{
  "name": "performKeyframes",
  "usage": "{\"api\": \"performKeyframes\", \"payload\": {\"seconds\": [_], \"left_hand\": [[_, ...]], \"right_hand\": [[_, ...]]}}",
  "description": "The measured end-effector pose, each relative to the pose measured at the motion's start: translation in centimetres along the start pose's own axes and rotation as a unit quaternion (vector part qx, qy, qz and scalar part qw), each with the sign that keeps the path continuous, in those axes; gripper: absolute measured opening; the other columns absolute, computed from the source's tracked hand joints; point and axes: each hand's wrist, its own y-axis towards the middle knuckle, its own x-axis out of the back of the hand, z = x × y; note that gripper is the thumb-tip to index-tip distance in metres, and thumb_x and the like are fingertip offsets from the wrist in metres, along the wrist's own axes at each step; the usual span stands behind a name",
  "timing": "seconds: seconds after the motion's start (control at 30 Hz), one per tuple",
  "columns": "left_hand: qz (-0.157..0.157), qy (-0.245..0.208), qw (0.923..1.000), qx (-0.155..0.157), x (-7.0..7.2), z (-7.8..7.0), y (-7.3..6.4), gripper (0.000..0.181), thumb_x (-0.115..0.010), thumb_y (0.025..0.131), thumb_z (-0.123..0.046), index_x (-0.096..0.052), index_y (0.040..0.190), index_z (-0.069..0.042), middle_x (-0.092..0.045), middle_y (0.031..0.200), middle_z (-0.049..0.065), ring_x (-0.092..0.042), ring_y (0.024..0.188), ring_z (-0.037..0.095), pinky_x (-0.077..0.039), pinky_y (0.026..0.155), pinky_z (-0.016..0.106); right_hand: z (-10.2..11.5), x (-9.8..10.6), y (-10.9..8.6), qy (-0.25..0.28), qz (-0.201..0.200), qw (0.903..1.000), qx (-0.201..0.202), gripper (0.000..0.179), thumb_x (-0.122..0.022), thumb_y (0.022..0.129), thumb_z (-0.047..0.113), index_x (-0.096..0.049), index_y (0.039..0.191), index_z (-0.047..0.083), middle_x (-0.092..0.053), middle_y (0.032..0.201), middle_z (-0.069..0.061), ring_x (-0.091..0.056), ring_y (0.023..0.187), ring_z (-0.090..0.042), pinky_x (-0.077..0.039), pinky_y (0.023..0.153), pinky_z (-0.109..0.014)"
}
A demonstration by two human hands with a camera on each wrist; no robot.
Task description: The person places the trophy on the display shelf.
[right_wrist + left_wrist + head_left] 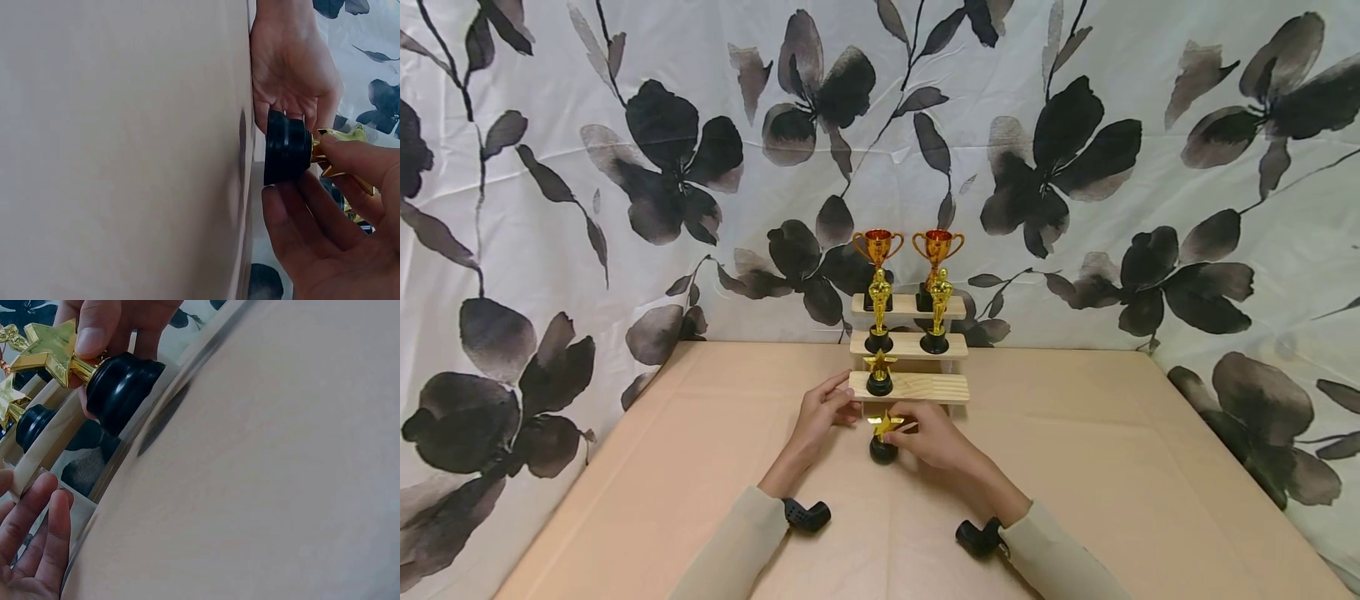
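In front of the stepped wooden stand [908,387], the star trophy [884,435] is pinched by the right hand [934,437], the left hand [822,410] resting open beside; it should be kept upright and lifted clear of the lowest shelf's edge.

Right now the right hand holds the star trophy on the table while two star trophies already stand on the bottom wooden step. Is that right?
Not quite. The head view shows only one star trophy on the bottom wooden step, at its left end. The rest stands: the right hand holds the other star trophy on the table.
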Motion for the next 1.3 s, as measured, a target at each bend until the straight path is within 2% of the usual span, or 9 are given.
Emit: {"api": "performKeyframes", "payload": {"seconds": [0.2,0.57,0.7,0.97,1.17,1.3], "left_hand": [[-0.001,-0.006,1.0,0.004,0.0,0.1,0.0,0.051,-0.059,0.102,-0.007,-0.048,0.152,-0.002,-0.073,0.085,0.003,-0.072,0.075,0.013,-0.064,0.064,0.026],[0.001,-0.008,1.0,0.0,0.0,0.1,0.0,0.054,-0.059,0.102,-0.007,-0.045,0.154,0.001,-0.074,0.091,0.012,-0.073,0.076,0.014,-0.065,0.065,0.028],[0.003,-0.01,0.9999,-0.005,0.0,0.1,-0.1,0.054,-0.06,0.102,-0.006,-0.044,0.153,0.003,-0.074,0.09,0.011,-0.073,0.074,0.013,-0.064,0.064,0.027],[0.004,-0.009,0.9999,-0.003,0.0,0.1,0.1,0.054,-0.06,0.102,-0.007,-0.045,0.153,0.002,-0.075,0.091,0.015,-0.073,0.074,0.013,-0.065,0.065,0.028],[0.002,-0.011,0.9999,0.003,0.0,0.2,0.2,0.052,-0.06,0.102,-0.007,-0.047,0.153,-0.002,-0.074,0.085,0.006,-0.074,0.074,0.014,-0.065,0.064,0.028],[0.003,-0.008,1.0,0.002,0.1,0.4,0.3,0.052,-0.06,0.103,-0.008,-0.047,0.153,-0.002,-0.074,0.082,0.002,-0.073,0.073,0.014,-0.064,0.063,0.027]], "right_hand": [[0.0,0.5,0.1,0.006,0.001,0.9998,-0.019,0.01,-0.075,0.093,0.011,-0.074,0.103,0.008,-0.073,0.103,-0.006,-0.068,0.096,-0.016,-0.062,0.087,-0.034],[0.2,2.0,0.2,-0.016,-0.01,0.9996,-0.022,0.01,-0.076,0.092,0.011,-0.074,0.102,0.01,-0.072,0.1,-0.004,-0.065,0.089,-0.013,-0.059,0.082,-0.03],[0.0,3.2,0.1,-0.012,-0.018,0.9996,-0.019,0.009,-0.075,0.093,0.01,-0.073,0.101,0.009,-0.072,0.099,-0.004,-0.068,0.09,-0.013,-0.061,0.084,-0.03],[-0.2,6.0,-0.2,-0.01,-0.062,0.9974,-0.033,0.015,-0.075,0.093,0.008,-0.073,0.106,0.002,-0.072,0.101,-0.011,-0.07,0.094,-0.02,-0.064,0.088,-0.04],[-0.8,7.2,-0.4,-0.014,-0.083,0.9959,-0.033,0.019,-0.075,0.093,0.007,-0.072,0.11,-0.002,-0.073,0.105,-0.016,-0.073,0.1,-0.029,-0.065,0.089,-0.042],[-1.2,7.6,-0.4,-0.018,-0.093,0.995,-0.032,0.021,-0.076,0.092,0.008,-0.073,0.11,-0.002,-0.073,0.105,-0.017,-0.073,0.099,-0.027,-0.065,0.088,-0.039]]}}
